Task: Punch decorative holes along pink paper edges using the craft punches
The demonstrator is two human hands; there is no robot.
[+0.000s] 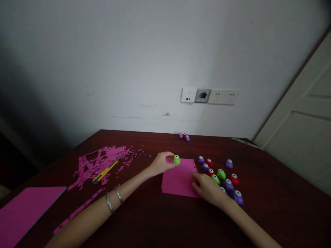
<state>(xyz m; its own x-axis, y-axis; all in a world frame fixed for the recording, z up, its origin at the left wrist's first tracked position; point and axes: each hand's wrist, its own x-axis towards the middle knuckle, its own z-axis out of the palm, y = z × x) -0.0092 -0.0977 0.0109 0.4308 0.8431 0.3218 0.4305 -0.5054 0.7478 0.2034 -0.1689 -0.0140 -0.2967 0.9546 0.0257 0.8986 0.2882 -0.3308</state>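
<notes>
Left fingers (167, 154) hold one green punch (177, 159); three punches (187, 138) near wall (144, 69).

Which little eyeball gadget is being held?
The bright green plastic eyeball gadget in the left hand, at the far edge of the pink paper; the other eyeball gadgets sit on the dark reddish-brown table.

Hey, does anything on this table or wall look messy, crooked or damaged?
Yes. Pink bits are strewn beside the tangled scraps, with the cutter lying loose on them. Dark scuffs mark the wall. The stacked sheets look slightly askew, their lower-left edges not lining up.
</notes>
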